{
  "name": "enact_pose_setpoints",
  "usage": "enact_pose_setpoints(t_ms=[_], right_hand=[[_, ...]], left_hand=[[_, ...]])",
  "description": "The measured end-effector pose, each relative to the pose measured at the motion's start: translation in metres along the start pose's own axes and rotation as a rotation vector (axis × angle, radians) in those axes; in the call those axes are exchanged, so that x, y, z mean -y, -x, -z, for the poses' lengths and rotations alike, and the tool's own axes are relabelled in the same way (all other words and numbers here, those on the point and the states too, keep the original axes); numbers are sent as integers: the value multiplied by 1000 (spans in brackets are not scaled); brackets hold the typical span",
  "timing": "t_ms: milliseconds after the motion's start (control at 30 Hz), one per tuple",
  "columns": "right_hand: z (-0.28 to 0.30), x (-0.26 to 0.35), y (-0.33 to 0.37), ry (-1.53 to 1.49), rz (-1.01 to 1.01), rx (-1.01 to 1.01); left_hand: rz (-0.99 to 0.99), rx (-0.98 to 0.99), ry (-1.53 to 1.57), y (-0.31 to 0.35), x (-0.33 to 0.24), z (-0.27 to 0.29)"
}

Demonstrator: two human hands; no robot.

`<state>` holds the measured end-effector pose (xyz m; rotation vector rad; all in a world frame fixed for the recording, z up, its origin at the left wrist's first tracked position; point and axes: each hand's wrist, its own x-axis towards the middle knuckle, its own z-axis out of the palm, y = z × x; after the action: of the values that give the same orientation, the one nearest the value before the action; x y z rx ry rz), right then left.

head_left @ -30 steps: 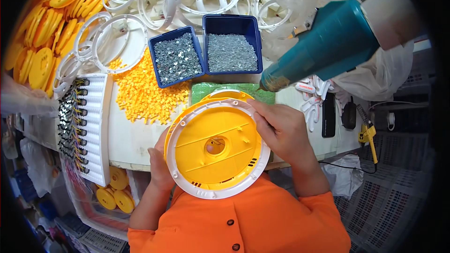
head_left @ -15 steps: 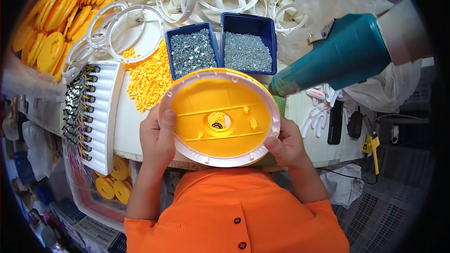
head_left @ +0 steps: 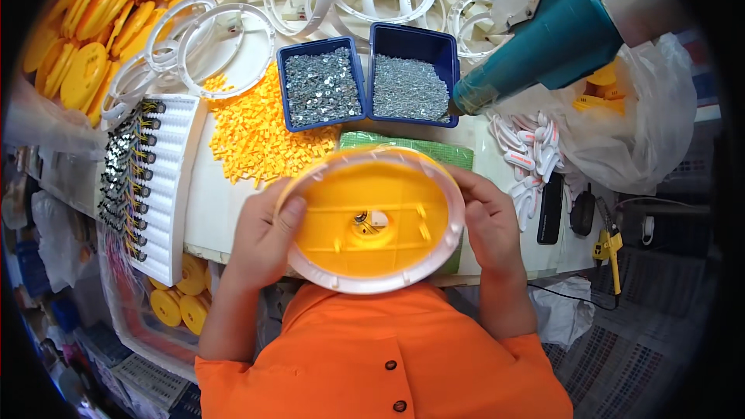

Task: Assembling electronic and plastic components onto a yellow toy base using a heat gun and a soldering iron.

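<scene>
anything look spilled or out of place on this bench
Mainly the small yellow pieces: they lie in a loose heap on the white tabletop, while the small metal parts sit in blue bins. That may be deliberate. The held yellow disc shows no clear damage.

Compared with half a second ago, the yellow round housing (head_left: 341, 229) sits lower and clear of the blue bins, baring more of the green mat (head_left: 444, 154), and the thumb of the right hand (head_left: 494, 221) has left the face of the white ring (head_left: 372, 285). The thumb of the left hand (head_left: 265, 234), off the ring a second ago, now lies over it. The teal power tool (head_left: 547, 43) has shifted, its nose now against the right-hand blue bin (head_left: 411, 40) in view, revealing yellow plastic pieces (head_left: 607, 97) at the clear bag (head_left: 640, 140).
</scene>
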<state>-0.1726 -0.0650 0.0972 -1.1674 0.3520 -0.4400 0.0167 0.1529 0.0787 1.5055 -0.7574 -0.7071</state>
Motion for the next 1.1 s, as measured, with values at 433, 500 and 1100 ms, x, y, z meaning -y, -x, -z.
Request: enact_pose_setpoints(t_ms=[433, 500, 1100], right_hand=[[-9, -39, 32, 66, -222, -133], [2, -41, 31, -270, -276, -19], [0, -29, 9, 1362, 423, 109]], left_hand=[[40, -89, 354, 8, 12, -60], [112, -109, 403, 10, 15, -61], [186, -69, -224, 10, 50, -30]])
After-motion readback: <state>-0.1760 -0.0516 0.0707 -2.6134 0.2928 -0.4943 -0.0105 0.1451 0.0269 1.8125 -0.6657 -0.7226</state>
